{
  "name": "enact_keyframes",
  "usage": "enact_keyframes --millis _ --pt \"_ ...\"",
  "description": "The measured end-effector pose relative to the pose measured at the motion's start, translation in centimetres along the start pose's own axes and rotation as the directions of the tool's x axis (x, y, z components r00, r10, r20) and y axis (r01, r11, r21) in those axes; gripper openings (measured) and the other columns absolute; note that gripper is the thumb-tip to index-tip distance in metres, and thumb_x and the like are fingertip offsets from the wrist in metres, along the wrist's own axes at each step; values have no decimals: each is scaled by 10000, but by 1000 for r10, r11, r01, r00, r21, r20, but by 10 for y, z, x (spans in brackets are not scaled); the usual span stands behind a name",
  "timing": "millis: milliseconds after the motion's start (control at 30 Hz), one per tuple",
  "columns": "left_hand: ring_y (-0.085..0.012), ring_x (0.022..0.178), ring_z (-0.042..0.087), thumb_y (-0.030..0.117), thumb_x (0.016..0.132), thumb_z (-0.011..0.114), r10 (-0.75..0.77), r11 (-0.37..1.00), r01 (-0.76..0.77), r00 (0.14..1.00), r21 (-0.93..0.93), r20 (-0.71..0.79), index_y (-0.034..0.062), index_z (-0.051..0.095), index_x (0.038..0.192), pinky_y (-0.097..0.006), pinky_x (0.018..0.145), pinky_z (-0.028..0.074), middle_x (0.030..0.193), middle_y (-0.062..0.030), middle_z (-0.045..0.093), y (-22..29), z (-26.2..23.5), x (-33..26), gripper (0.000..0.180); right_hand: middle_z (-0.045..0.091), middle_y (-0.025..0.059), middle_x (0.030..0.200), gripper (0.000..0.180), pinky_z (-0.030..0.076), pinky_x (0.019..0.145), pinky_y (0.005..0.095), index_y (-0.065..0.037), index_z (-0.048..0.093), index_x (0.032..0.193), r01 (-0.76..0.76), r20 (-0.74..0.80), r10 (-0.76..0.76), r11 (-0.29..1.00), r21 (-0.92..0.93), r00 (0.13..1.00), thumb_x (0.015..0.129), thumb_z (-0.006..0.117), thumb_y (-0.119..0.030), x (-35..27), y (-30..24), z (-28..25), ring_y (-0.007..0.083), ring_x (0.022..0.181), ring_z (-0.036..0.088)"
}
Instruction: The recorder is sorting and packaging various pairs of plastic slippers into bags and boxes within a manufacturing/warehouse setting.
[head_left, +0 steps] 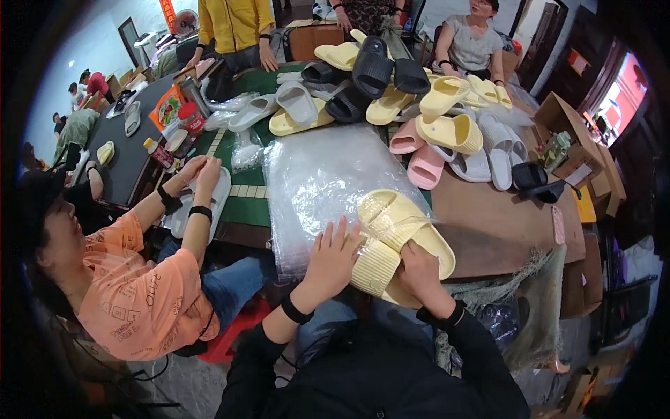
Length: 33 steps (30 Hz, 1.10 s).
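Observation:
A pair of pale yellow slippers (pixel 375 263) with ribbed straps lies side by side at the table's near edge, partly over clear plastic sheets. My left hand (pixel 329 260) is open, fingers spread, its fingertips at the left slipper's edge. Between the two straps, my right hand (pixel 421 271) is closed on the right-hand yellow slipper (pixel 441 246); its curled fingers hide the exact grip. A thin, shiny clear strip crosses above the straps. Beneath and beyond spreads a stack of clear plastic bags (pixel 328 174).
A heap of yellow, black, grey and pink slippers (pixel 373 66) covers the far table. On my left, a co-worker in orange (pixel 150 286) handles a white slipper (pixel 220 195). Jars (pixel 190 117) stand beyond. Cardboard boxes (pixel 569 140) are at right; several people are across the table.

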State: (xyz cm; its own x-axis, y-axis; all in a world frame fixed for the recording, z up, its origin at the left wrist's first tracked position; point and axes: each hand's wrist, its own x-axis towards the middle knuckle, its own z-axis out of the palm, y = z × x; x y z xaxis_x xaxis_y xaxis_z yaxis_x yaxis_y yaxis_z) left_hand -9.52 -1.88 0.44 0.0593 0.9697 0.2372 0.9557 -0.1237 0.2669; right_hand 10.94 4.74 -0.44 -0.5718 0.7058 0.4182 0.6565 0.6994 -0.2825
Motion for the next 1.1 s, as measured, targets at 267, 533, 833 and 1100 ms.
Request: enact_keyframes --millis 267,533,833,1100 --pt "-466 1310 329 198 927 521 49 998 -51 998 -47 -46 129 317 1458 -541 1060 301 1485 -222 291 18 -19 -1 574 566 130 806 143 487 543 420 -52 524 822 -159 -45 156 986 -59 987 744 614 -129 14 -3 16 318 640 610" --pt "-507 1324 273 204 897 558 218 975 -220 975 -29 -38 177 331 1452 -645 1029 275 1501 -211 248 40 -11 -7 600 597 158 802 165 491 576 443 -30 561 919 -159 -62 159 987 1 985 830 575 -169 42 -7 37 358 677 618" --pt "-517 1356 211 118 908 530 418 851 -373 907 -371 45 95 250 1478 -536 1104 254 1517 -270 151 53 -29 -17 636 608 177 811 191 494 614 446 -11 556 965 9 -230 64 954 301 971 883 533 -182 125 -3 80 385 706 613" --pt "-482 1244 383 131 895 515 151 916 -190 979 -353 -134 -32 527 1211 -513 1055 323 1361 -277 413 19 -19 -4 356 518 167 1293 377 374 1029 396 -41 484 1308 234 55 -292 853 466 955 944 464 -135 53 33 126 302 1205 472"
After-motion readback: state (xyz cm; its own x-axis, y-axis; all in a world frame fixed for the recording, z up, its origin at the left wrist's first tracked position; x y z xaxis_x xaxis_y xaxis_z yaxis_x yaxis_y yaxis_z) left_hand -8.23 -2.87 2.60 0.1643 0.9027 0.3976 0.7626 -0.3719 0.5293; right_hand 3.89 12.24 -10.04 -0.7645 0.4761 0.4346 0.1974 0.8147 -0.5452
